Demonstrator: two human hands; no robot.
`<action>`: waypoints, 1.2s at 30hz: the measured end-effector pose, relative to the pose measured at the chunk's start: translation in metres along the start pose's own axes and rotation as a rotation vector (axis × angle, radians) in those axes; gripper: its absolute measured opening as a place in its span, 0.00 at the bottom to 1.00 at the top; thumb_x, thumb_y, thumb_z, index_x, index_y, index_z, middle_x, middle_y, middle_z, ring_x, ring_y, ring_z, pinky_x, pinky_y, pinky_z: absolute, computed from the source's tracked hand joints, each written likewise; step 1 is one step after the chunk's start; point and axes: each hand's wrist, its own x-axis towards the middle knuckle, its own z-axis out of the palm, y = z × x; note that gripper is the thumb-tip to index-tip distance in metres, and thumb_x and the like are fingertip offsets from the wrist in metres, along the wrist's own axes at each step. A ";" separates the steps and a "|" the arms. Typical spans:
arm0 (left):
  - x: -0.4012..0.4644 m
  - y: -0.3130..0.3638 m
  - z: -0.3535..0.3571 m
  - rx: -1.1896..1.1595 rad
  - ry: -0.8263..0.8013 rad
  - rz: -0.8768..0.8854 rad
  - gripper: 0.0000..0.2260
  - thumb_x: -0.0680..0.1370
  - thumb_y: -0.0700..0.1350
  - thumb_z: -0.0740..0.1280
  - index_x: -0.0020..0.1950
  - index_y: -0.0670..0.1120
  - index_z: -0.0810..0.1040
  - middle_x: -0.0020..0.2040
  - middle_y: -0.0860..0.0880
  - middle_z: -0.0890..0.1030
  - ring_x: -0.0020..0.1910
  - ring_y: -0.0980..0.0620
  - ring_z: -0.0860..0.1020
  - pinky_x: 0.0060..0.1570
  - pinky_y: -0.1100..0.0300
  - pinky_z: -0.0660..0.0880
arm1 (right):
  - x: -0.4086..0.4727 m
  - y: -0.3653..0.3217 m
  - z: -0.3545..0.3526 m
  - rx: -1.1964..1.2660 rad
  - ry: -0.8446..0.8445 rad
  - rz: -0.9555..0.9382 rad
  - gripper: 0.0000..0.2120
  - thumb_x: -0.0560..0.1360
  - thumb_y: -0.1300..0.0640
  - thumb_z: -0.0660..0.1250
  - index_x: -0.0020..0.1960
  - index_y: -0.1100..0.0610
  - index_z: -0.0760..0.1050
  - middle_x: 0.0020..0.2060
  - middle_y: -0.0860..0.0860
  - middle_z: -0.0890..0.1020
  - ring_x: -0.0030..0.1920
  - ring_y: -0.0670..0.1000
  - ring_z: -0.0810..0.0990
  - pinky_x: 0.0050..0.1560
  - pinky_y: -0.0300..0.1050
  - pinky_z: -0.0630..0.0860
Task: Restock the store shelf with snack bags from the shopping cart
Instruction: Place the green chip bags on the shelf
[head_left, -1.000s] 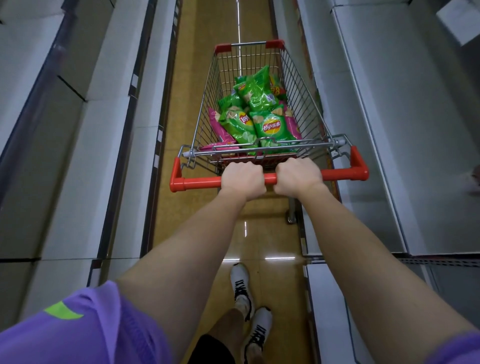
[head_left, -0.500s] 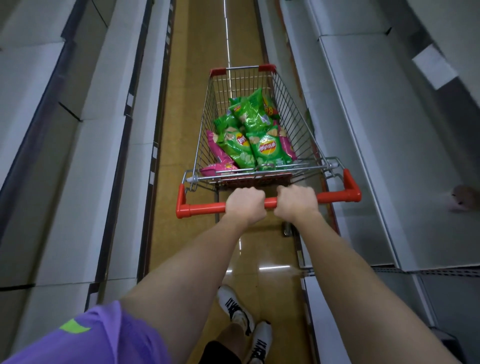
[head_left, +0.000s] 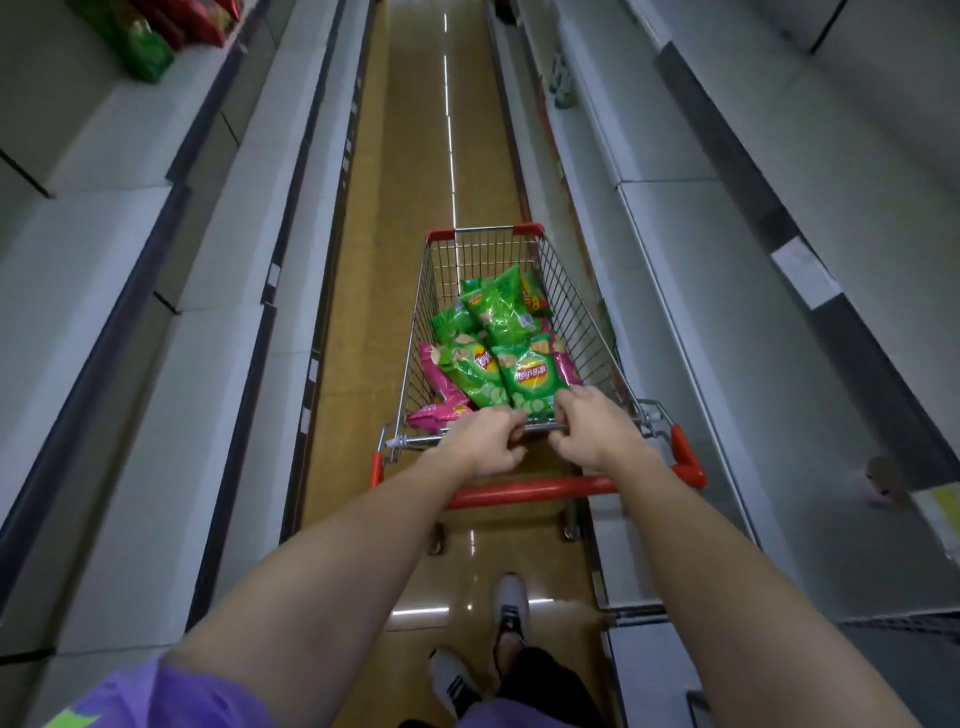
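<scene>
Both hands have left the red handle (head_left: 524, 491) and reached forward to the shopping cart (head_left: 582, 317) basket rim. Left hand (head_left: 485, 441) curls loosely, holding nothing; right hand (head_left: 592, 423) touches a green snack bag (head_left: 532, 382). Unloading is judged to begin

This is a shop aisle. Long white shelves (head_left: 156, 364) run down the left and right of the frame, with small price tags (head_left: 274, 275) on their front edges. A wire shopping cart (head_left: 587, 332) with a red handle stands on the glossy yellow floor (head_left: 395, 208) at centre, loaded with snack bags (head_left: 498, 353). More packaged goods (head_left: 145, 47) sit at the upper left.
</scene>
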 end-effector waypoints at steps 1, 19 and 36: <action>0.004 -0.004 -0.010 0.031 0.027 -0.011 0.09 0.77 0.50 0.68 0.48 0.49 0.69 0.46 0.50 0.76 0.47 0.47 0.77 0.42 0.53 0.75 | 0.008 -0.003 -0.005 -0.010 0.003 -0.005 0.09 0.72 0.51 0.67 0.45 0.52 0.67 0.45 0.51 0.74 0.53 0.55 0.73 0.49 0.49 0.70; 0.098 -0.104 -0.059 0.164 -0.140 -0.074 0.07 0.77 0.43 0.62 0.54 0.45 0.71 0.55 0.43 0.78 0.53 0.40 0.78 0.47 0.49 0.76 | 0.130 -0.041 0.010 0.120 -0.055 0.272 0.13 0.75 0.50 0.70 0.55 0.56 0.75 0.53 0.56 0.79 0.55 0.57 0.79 0.48 0.47 0.73; 0.163 -0.160 -0.070 0.411 -0.411 0.365 0.13 0.80 0.43 0.63 0.65 0.45 0.73 0.60 0.46 0.77 0.52 0.46 0.76 0.45 0.56 0.72 | 0.150 -0.111 0.093 0.478 0.117 0.946 0.28 0.75 0.54 0.69 0.72 0.55 0.67 0.66 0.56 0.74 0.63 0.57 0.75 0.63 0.52 0.76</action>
